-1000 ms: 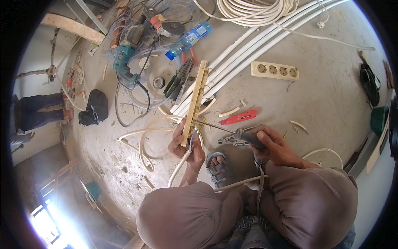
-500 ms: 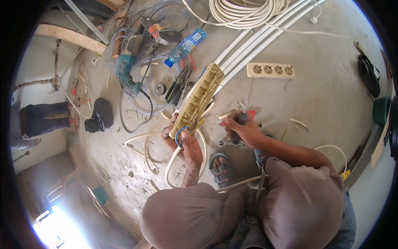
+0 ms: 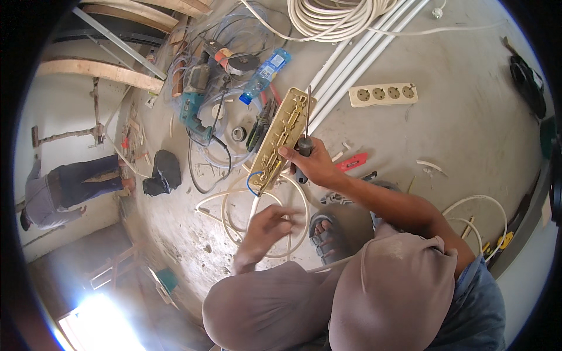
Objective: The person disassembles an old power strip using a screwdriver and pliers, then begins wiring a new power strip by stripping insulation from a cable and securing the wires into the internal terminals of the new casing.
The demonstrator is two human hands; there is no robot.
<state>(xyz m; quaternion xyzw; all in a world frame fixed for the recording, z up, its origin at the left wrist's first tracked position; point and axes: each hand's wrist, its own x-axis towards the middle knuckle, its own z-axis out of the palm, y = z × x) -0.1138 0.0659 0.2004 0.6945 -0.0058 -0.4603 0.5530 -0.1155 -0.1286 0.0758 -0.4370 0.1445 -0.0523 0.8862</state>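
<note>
1. Our left hand (image 3: 266,230) just let go: half-curled, looks empty.
2. So our right hand (image 3: 309,162), wrapped round a black-handled metal screwdriver (image 3: 305,147), alone pinches the long beige plastic socket-strip shell (image 3: 281,139) above the grey floor (image 3: 386,134).

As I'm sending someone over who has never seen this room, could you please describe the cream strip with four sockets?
Find the long white pipes running to the top edge. Just right of them, flat on the floor, lies the cream strip. Its row of four round sockets sets it apart from the open housing at the right hand.
</note>
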